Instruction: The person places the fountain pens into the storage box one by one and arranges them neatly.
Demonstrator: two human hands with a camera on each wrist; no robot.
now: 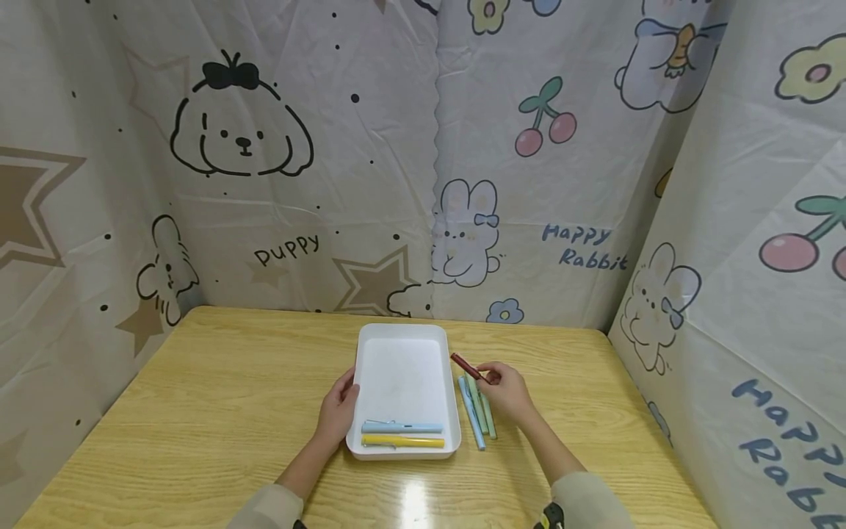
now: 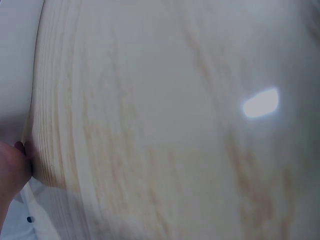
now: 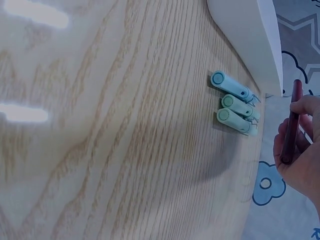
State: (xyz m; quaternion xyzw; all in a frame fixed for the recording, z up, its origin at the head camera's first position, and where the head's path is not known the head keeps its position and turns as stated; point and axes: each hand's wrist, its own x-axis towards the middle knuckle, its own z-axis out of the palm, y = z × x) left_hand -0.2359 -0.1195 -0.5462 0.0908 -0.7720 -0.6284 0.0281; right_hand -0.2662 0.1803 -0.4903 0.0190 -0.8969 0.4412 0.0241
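**Dark red pen (image 1: pixel 465 365) pinched beside the right edge of the tray (image 1: pixel 403 375)**

Head view: we see the right hand (image 1: pixel 507 393) pinching the pen, its free end just beside the tray's right edge. The left hand (image 1: pixel 337 411) holds the tray's left edge. A light blue pen (image 1: pixel 402 427) and a yellow pen (image 1: pixel 403 441) lie parallel to the tray's near edge. In our judgement, the dark red one is best lifted clear of the right rim, then turned parallel to that pair.

Left wrist view: little of the left hand shows at the tray's edge; steady, light pressure should prevent sliding.

Right wrist view: the thumb clamps the pen against the fingers. Three pens (image 3: pixel 232 85) rest on the tabletop (image 3: pixel 150 150) near the tray's right edge; we advise not brushing them.
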